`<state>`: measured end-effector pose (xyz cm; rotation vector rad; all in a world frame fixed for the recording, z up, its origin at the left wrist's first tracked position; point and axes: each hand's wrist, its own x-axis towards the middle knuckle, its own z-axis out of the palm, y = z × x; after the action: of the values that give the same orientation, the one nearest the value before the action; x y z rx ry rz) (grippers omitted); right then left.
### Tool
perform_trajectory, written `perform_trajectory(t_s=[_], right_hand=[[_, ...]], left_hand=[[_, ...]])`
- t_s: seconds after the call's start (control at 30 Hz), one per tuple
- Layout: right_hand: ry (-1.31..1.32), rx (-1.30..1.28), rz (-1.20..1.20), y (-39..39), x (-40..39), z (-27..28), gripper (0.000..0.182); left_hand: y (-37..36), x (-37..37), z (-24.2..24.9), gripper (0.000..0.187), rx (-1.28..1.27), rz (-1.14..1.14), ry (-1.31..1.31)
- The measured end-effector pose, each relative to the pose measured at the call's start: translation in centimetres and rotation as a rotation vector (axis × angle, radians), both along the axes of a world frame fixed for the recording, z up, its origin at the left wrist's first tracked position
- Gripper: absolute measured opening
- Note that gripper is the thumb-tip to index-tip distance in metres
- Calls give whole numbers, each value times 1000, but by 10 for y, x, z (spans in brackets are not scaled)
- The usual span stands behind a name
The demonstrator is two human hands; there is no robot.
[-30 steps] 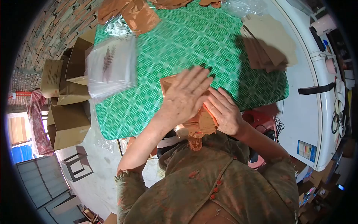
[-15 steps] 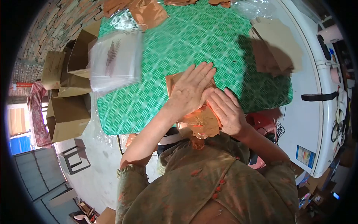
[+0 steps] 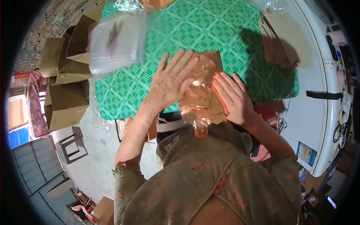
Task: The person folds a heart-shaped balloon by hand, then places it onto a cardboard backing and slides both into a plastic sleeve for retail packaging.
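In front of my body, a shiny copper-coloured packet (image 3: pixel 205 98) lies at the near edge of the green checked tablecloth (image 3: pixel 150 63). It looks wrapped in clear film, and its crinkled lower end hangs past the edge towards my clothes. My left hand (image 3: pixel 170 81) rests flat along the packet's left side, fingers spread, its fingertips over the upper left part. My right hand (image 3: pixel 233 99) is stretched out along the right edge, with a bit of orange showing beside the fingers. Neither hand grips the packet. Whatever lies under my palms is hidden.
A stack of clear plastic bags (image 3: pixel 129 43) lies on the table's left. Brown card sheets (image 3: pixel 287 39) are at the back right. Open cardboard boxes (image 3: pixel 69 101) stand left of the table. A grey stool frame (image 3: pixel 71 150) is on the floor. A white appliance (image 3: pixel 300 108) borders the right.
My left hand has slid left off the packet's middle, uncovering its upper part. My right hand has shifted slightly right. The view has tilted, so the table appears higher.
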<state>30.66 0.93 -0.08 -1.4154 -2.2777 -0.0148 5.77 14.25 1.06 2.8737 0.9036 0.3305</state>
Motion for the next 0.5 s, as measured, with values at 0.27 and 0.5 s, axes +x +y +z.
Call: perform_trajectory(t_s=[0.27, 0.5], right_hand=[[-99, -43, 238, -16, 24, 12, 57], [26, 165, 202, -12, 21, -12, 40]], left_hand=[[0, -1, -3, 59, 40, -7, 22], [0, -3, -3, 59, 46, -12, 6]])
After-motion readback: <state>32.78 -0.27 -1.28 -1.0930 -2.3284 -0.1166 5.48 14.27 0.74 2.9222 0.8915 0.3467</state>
